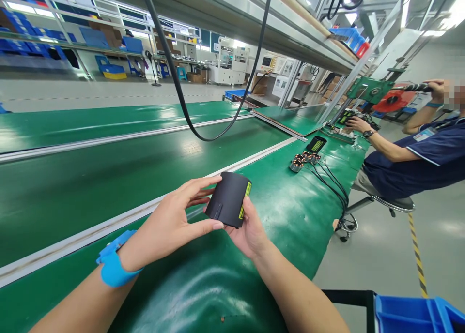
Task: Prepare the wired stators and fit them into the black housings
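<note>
A black cylinder with a yellow-green marking on its right side is held above the green work surface. My right hand grips it from the right and below, the thumb on the marking. My left hand, with a blue band at the wrist, is at its left side, fingertips at the upper edge and thumb near the bottom. Farther right on the surface lie another black cylinder and several copper-wound parts with black cables.
A black cable hangs in a loop ahead. White rails edge the green belt. At the right a seated person works at a green machine. A blue bin stands at the lower right.
</note>
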Demonstrator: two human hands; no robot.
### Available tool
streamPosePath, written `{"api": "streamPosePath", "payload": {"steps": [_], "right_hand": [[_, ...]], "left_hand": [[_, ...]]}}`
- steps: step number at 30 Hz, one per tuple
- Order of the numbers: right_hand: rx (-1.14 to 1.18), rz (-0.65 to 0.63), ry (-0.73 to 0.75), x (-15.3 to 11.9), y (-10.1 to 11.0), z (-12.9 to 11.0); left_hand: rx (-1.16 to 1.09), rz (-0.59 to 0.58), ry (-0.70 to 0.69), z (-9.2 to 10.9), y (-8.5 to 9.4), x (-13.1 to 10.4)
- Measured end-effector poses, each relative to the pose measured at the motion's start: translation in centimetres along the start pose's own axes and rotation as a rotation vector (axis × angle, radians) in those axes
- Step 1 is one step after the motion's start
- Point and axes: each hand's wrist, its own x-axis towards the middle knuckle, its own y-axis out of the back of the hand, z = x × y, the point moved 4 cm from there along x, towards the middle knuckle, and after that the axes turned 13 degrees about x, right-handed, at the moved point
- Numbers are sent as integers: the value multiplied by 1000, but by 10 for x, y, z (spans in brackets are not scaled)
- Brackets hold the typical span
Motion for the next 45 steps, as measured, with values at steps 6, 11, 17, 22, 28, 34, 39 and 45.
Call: {"api": "streamPosePath", "payload": {"steps": [6, 11, 17, 22, 28, 34, 39, 45], "right_hand": [[-150, -108, 167, -3, -4, -12], [-266, -172, 170, -6, -1, -16], [-384, -297, 236, -10, -5, -27], [-497, -419, 354, -7, -7, -28], [-820, -410, 682, -10, -9, -21], [-1113, -383, 923, -14, -13, -26], [-1184, -345, 978, -19, -17, -28], [-943, -228, 781, -20, -15, -30]], "left_hand": [[-132, -127, 60, -3, 0, 1], [-6, -97, -38, -1, 8, 0], [114, -72, -189, -3, 11, -3], [208, -144, -200, -4, 15, -5], [232, -212, -145, 4, 20, -10], [245, -154, -212, 9, 18, -11], [219, -167, -161, 4, 16, -11], [-63, -235, 35, -9, 17, -11]]}}
